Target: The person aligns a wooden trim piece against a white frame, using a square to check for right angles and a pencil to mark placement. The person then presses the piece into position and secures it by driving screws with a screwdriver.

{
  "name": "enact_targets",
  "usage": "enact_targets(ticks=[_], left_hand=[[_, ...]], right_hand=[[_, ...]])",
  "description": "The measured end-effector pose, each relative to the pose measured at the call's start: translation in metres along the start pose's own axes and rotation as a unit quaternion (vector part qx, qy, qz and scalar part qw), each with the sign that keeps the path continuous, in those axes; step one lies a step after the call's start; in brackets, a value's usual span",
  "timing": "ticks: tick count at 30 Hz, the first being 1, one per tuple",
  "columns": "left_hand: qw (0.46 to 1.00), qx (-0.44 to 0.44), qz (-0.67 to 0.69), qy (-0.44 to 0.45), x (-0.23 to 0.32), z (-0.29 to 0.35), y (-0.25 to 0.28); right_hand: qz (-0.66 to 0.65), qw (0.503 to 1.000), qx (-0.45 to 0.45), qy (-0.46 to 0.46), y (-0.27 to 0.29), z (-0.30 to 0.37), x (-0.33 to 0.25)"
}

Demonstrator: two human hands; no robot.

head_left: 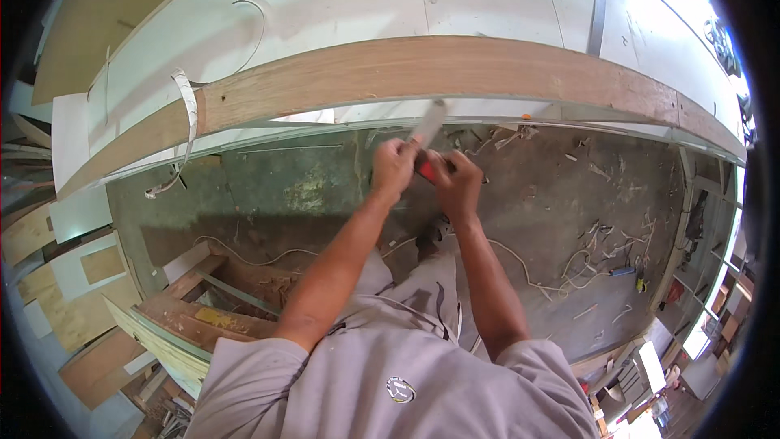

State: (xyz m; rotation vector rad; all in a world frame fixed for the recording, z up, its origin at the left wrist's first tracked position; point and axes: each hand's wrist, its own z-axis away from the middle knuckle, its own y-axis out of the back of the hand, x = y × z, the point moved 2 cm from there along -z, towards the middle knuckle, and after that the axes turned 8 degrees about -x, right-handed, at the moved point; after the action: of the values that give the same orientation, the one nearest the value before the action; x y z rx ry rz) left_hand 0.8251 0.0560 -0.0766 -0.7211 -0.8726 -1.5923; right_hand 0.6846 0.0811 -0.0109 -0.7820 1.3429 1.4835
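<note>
Both my hands are together in front of me, just on the near side of a long wooden edge [422, 69]. A hand tool with a red and black handle and a flat pale grey blade [429, 123] slants up from between them toward that wood. My right hand [457, 183] is closed round the handle. My left hand [392, 169] is closed at the base of the blade; its fingers partly hide it. Motion blurs the blade, so its exact kind is unclear. Beyond the wood lies a white panel surface [349, 8].
A curled white strip [187, 106] hangs over the wood at left. A flat metal strip [599, 12] lies on the panel. Below, a cable [520, 264] and scraps lie on the grey floor [301, 187]. Boards [203, 317] stand at near left; shelving [711, 219] is at right.
</note>
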Motion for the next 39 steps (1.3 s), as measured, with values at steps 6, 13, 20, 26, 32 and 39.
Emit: enact_targets(ticks=[6,13,20,26,32,39], left_hand=[[0.998,0.019,0.055,0.024,0.017,-0.018,0.049],[0.997,0.026,0.036,0.061,0.012,0.008,0.037],[0.995,0.096,-0.024,0.003,-0.005,-0.019,0.088],[0.994,0.107,0.015,0.021,-0.005,-0.015,0.097],[0.996,0.073,0.039,0.043,0.006,0.006,0.09],[0.998,0.058,0.019,0.023,0.023,-0.003,0.068]], right_hand=[[0.079,0.997,0.002,0.01,-0.065,-0.026,-0.007],[0.047,0.999,0.003,0.007,-0.06,-0.008,-0.007],[0.022,0.999,-0.006,0.036,-0.091,-0.021,-0.014],[0.092,0.994,-0.001,0.063,-0.109,-0.025,-0.021],[0.025,0.999,-0.032,0.018,-0.096,-0.015,-0.029],[0.001,0.999,-0.007,0.035,-0.07,-0.024,-0.005]])
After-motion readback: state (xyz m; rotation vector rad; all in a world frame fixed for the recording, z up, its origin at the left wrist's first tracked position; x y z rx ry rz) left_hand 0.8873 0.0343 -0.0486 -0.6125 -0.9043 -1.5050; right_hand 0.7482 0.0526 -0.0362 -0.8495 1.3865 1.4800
